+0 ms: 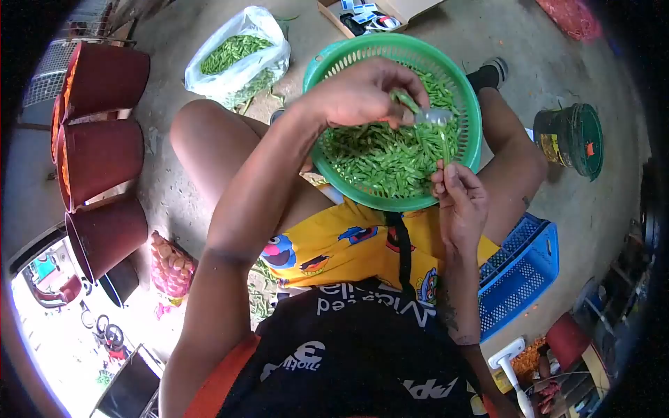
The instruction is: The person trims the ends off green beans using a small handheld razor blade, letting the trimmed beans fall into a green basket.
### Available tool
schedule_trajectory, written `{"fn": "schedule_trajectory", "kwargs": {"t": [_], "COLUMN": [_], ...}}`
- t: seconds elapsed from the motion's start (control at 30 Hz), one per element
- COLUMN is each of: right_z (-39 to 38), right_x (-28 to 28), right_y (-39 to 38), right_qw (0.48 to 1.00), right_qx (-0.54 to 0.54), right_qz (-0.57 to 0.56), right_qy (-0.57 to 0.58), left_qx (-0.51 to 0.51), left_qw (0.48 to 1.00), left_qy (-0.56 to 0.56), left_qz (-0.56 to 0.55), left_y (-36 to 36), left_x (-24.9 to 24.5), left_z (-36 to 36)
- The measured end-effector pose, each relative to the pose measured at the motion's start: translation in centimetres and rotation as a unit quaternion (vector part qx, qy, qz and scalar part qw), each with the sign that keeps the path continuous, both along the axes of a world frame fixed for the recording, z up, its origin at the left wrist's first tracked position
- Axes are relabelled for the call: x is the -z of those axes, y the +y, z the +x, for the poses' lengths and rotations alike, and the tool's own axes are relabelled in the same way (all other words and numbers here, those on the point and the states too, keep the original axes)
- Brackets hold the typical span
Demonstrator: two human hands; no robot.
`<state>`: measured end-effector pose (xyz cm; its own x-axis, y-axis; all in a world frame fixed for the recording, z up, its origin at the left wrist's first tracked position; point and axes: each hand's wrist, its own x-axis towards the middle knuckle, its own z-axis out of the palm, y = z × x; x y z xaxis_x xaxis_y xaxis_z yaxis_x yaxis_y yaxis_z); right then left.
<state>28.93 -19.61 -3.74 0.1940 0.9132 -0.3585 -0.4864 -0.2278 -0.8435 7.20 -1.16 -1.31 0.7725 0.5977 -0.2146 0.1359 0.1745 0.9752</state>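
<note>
My left hand is closed over the upper part of a green basket. Its fingers grip a small blurred tool with a shiny, pale end, and some green pieces show between them. Below and to the right, my right hand pinches an upright slender green pod whose top is close to the shiny end; whether they touch is unclear. Many cut green pieces lie in the basket, which stands between my bent legs.
An open plastic bag of green pieces stands on the floor at the upper left. Dark red buckets line the left side near a red net sack. A blue crate and a dark green bucket are at right.
</note>
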Motion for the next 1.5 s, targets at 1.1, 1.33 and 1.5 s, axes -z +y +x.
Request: {"fn": "schedule_trajectory", "kwargs": {"t": [1.1,1.33,1.5], "right_z": [-1.4,-0.9,-1.2], "right_x": [0.0,0.8,0.4], "right_y": [0.4,0.5,0.1], "right_qw": [0.998,0.997,0.997], "right_qx": [-0.008,-0.019,0.004], "right_qz": [0.034,0.034,0.049], "right_qy": [0.056,0.061,0.06], "left_qx": [0.068,0.027,0.072], "left_qw": [0.998,0.999,0.997], "left_qy": [0.008,0.016,0.009], "left_qz": [0.014,0.017,0.038], "left_y": [-2.6,-1.7,-3.0], "left_x": [-0.5,-0.6,-0.5], "left_z": [1.7,0.5,1.9]}}
